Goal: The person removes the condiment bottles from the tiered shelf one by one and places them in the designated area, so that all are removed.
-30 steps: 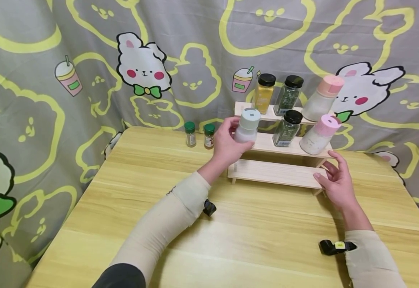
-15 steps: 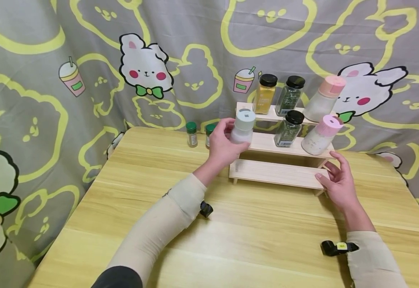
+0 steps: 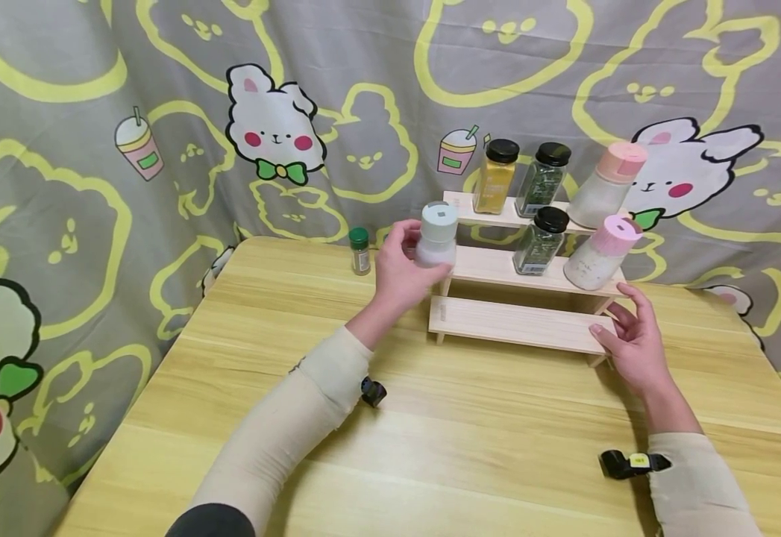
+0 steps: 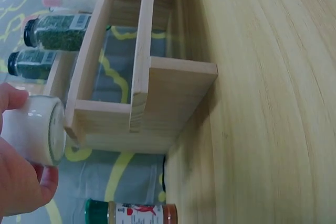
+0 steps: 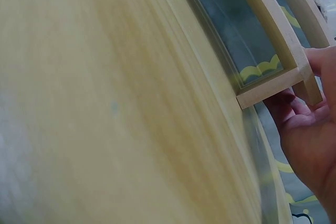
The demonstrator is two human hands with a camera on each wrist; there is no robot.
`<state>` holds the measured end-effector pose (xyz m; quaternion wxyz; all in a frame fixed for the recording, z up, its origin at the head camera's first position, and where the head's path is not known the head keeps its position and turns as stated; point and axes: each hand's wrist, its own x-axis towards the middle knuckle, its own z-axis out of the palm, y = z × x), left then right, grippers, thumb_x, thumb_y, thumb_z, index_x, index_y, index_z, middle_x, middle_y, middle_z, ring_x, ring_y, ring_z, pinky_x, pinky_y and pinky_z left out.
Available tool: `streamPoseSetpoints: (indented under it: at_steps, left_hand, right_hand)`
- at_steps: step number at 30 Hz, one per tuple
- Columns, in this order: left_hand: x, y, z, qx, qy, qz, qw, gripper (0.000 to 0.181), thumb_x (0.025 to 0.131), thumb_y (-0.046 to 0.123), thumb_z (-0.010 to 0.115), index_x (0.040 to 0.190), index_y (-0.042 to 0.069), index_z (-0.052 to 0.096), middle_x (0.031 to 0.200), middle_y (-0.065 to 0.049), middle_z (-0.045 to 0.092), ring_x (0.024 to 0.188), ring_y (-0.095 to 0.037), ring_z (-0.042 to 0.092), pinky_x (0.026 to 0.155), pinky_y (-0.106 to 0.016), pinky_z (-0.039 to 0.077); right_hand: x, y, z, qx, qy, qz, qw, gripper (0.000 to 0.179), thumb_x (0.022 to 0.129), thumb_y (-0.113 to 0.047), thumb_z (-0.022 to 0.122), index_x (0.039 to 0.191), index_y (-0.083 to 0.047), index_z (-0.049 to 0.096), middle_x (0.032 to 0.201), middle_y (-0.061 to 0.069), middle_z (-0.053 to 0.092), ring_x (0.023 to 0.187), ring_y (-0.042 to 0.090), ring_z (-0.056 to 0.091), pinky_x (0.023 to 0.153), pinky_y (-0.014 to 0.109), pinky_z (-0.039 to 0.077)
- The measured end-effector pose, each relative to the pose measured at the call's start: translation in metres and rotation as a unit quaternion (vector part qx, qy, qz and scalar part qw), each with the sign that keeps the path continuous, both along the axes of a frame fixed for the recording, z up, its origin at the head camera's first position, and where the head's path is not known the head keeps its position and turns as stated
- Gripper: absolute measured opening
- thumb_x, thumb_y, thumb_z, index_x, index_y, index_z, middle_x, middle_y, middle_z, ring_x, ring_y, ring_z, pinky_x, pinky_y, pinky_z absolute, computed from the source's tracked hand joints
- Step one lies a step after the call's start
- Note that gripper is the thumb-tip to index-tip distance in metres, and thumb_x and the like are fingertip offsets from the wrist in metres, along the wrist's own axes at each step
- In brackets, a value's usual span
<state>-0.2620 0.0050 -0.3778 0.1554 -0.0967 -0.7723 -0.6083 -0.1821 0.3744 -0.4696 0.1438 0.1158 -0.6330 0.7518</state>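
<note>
My left hand [image 3: 397,277] grips a seasoning jar [image 3: 438,233] with a pale green cap and white contents. The jar is held upright just off the left end of the wooden tiered rack [image 3: 518,322]; its glass base [image 4: 56,132] faces the middle shelf's end in the left wrist view. At the rack's right end my right hand [image 3: 635,344] holds the frame, thumb on the lowest shelf and fingers behind. On the middle shelf stand a black-capped herb jar [image 3: 541,242] and a pink-capped jar [image 3: 594,257]. The lowest shelf bears nothing.
The top shelf carries a yellow spice jar [image 3: 495,179], another black-capped herb jar [image 3: 543,181] and a salmon-capped jar [image 3: 608,186]. Left of the rack stands a small green-capped bottle [image 3: 359,252]; another green-capped bottle [image 4: 139,213] is mostly behind my left hand. A patterned curtain [image 3: 377,45] hangs behind.
My left hand has carried the pale green-capped jar leftward, from in front of the middle shelf to beyond its left end. My right hand keeps its hold on the rack.
</note>
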Motion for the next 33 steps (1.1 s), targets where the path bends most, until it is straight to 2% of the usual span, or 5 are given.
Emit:
streamPoseSetpoints:
  at_steps: [10, 14, 19, 33]
  left_hand:
    - [-0.002, -0.019, 0.003, 0.010, 0.016, 0.028, 0.9994, 0.070, 0.064, 0.007, 0.093, 0.123, 0.012, 0.055, 0.110, -0.002, 0.062, 0.102, -0.013, 0.057, 0.085, -0.026, 0.051]
    - [-0.002, -0.030, 0.005, 0.017, 0.020, 0.032, 0.9991, 0.070, 0.064, 0.007, 0.093, 0.123, 0.011, 0.055, 0.110, -0.003, 0.062, 0.102, -0.015, 0.057, 0.085, -0.028, 0.052]
    - [-0.004, -0.046, 0.006, 0.016, 0.028, 0.044, 0.9985, 0.069, 0.065, 0.007, 0.092, 0.122, 0.011, 0.055, 0.109, -0.004, 0.062, 0.101, -0.016, 0.057, 0.085, -0.030, 0.052]
    - [-0.009, -0.084, 0.010, 0.019, 0.020, 0.080, 0.9964, 0.068, 0.068, 0.004, 0.091, 0.124, 0.009, 0.053, 0.113, -0.007, 0.061, 0.106, -0.019, 0.057, 0.089, -0.029, 0.052]
  right_hand:
    - [0.000, -0.001, 0.000, -0.003, 0.000, 0.003, 1.0000, 0.079, 0.085, 0.032, 0.050, 0.150, -0.010, 0.035, 0.124, 0.009, 0.063, 0.101, 0.016, 0.066, 0.073, 0.022, 0.057]
    - [0.001, -0.001, 0.000, -0.003, -0.002, 0.000, 1.0000, 0.079, 0.085, 0.032, 0.049, 0.150, -0.010, 0.035, 0.123, 0.007, 0.063, 0.101, 0.016, 0.066, 0.072, 0.022, 0.057]
    - [0.001, 0.000, -0.001, -0.002, -0.001, -0.001, 1.0000, 0.078, 0.085, 0.032, 0.049, 0.150, -0.010, 0.035, 0.125, 0.011, 0.062, 0.101, 0.016, 0.066, 0.073, 0.022, 0.057]
    - [0.000, 0.000, 0.001, 0.007, -0.007, -0.009, 0.9999, 0.079, 0.085, 0.032, 0.049, 0.150, -0.011, 0.036, 0.127, 0.011, 0.061, 0.103, 0.016, 0.066, 0.076, 0.021, 0.056]
